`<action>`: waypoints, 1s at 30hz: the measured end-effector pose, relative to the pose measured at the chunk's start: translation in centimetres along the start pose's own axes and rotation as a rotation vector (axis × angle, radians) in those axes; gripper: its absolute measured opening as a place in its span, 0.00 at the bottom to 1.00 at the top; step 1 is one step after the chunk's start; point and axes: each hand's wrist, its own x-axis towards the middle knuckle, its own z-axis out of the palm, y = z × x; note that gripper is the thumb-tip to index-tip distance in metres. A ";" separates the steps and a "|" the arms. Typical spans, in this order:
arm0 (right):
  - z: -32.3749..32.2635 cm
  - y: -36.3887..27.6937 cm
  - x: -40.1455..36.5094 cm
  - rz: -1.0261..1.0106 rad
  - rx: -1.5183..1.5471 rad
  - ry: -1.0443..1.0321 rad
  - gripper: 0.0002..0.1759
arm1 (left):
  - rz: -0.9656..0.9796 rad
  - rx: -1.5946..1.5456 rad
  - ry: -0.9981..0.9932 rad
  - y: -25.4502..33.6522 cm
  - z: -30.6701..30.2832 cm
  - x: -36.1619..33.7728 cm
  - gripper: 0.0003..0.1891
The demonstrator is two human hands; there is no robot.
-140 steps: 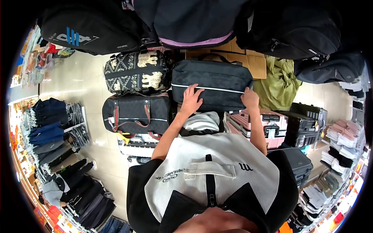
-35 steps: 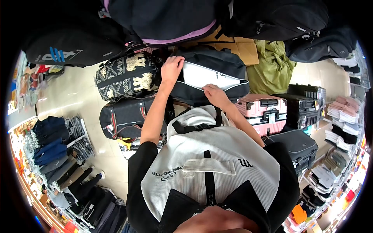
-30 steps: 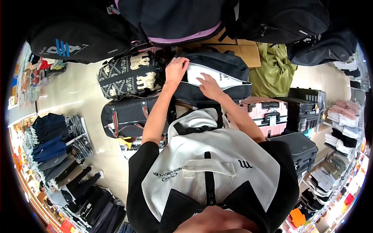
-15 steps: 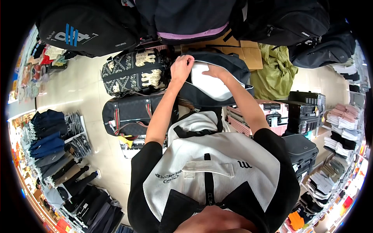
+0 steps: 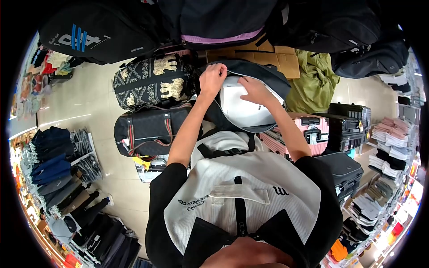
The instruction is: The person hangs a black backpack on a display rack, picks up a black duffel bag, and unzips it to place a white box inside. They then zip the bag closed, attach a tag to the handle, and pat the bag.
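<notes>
A dark backpack [image 5: 278, 81] lies unzipped before me, its light-trimmed mouth spread wide. White filling [image 5: 239, 107] with a small dark print bulges inside the opening. At the upper left of the mouth, my left hand [image 5: 213, 80] is closed, its fingers pinching the backpack's edge. My right hand [image 5: 258, 91] rests on the white filling, thumb apart from the fingers; the fingertips' far side is hidden.
Left of the backpack lie an elephant-print duffel bag [image 5: 152, 80] and a black duffel bag [image 5: 149, 131]. An olive cloth cover [image 5: 313, 82], cardboard [image 5: 286, 60] and a pink suitcase [image 5: 315, 131] are on the right. Dark backpacks [image 5: 219, 20] hang along the top.
The backpack's mouth has widened toward me, and more white filling with its print shows. My right hand has shifted slightly down over the filling; my left hand stays at the edge.
</notes>
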 end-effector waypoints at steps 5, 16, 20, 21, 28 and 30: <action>-0.5 -0.9 -1.2 0.107 0.000 -0.051 0.29 | 0.025 -0.003 0.034 0.2 0.4 0.2 0.01; 0.5 -0.8 -1.9 0.183 0.007 -0.027 0.32 | 0.145 -0.139 -0.359 -0.8 0.0 0.3 0.11; -0.8 -1.9 -2.1 0.199 0.016 -0.082 0.31 | 0.202 -0.117 -0.602 -1.5 -1.0 0.8 0.16; -0.8 -2.0 -2.4 0.189 0.021 -0.079 0.30 | 0.153 -0.127 -0.705 -1.3 -1.3 1.3 0.17; -0.3 -1.9 -3.7 0.165 0.046 -0.021 0.30 | 0.253 0.068 -0.863 -2.1 0.7 2.4 0.19; -0.5 -2.1 -4.5 0.116 0.014 -0.002 0.30 | 0.214 0.046 -0.750 -2.7 1.6 1.9 0.17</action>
